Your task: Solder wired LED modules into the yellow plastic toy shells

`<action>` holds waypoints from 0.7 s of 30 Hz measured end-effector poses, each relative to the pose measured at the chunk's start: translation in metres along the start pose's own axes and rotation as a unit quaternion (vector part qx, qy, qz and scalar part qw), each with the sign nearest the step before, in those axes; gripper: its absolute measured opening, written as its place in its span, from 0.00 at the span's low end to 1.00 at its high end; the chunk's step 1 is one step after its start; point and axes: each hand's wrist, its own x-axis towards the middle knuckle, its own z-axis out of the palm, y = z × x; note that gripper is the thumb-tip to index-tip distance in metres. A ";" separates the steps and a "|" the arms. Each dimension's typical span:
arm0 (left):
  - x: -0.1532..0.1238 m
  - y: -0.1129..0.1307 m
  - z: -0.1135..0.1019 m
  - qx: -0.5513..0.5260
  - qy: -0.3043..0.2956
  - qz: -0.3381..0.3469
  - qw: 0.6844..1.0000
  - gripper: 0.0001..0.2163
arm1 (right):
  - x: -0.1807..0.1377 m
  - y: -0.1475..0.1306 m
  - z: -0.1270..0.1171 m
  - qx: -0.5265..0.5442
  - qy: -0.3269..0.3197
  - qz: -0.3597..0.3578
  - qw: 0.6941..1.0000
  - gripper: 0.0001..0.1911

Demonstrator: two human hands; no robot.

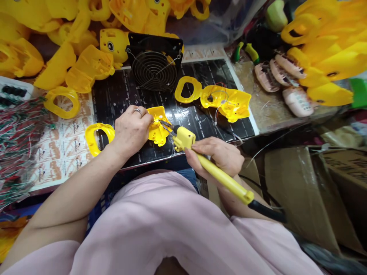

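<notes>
In my right hand (219, 154) is a yellow soldering iron (219, 173), its black cable running off to the lower right. The iron's dark tip reaches into a yellow plastic shell (157, 133) lying on the black work surface. My left hand (133, 128), with a ring on one finger, grips that shell by its left edge, fingers closed. What the fingertips press inside is hidden. Left of that wrist lies a yellow ring-shaped part (91, 143). Further right rests another open yellow shell (237, 103) with thin wires in it, beside a second ring-shaped part (179, 93).
A black fan (155, 68) with a wire guard stands behind the shell. Yellow shells (88, 68) are heaped at the back left, more (323, 49) at the right. Bundled red and green wires (21, 152) lie at far left. Pale pink shells (298, 101) and a cardboard box (295, 191) are right.
</notes>
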 end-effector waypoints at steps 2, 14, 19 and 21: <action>0.000 0.000 -0.001 -0.008 -0.010 -0.012 1.000 0.11 | 0.000 0.000 0.000 0.000 0.001 0.002 1.000 0.10; -0.001 -0.015 -0.008 -0.067 -0.030 -0.028 0.997 0.09 | 0.006 -0.001 0.007 0.017 -0.015 -0.013 1.000 0.09; 0.001 -0.011 -0.007 -0.053 -0.047 -0.034 0.997 0.11 | 0.009 -0.001 0.015 0.021 -0.015 -0.025 0.999 0.08; 0.002 -0.009 -0.005 -0.042 -0.049 -0.035 0.997 0.12 | 0.010 -0.002 0.017 0.021 -0.029 -0.032 0.999 0.09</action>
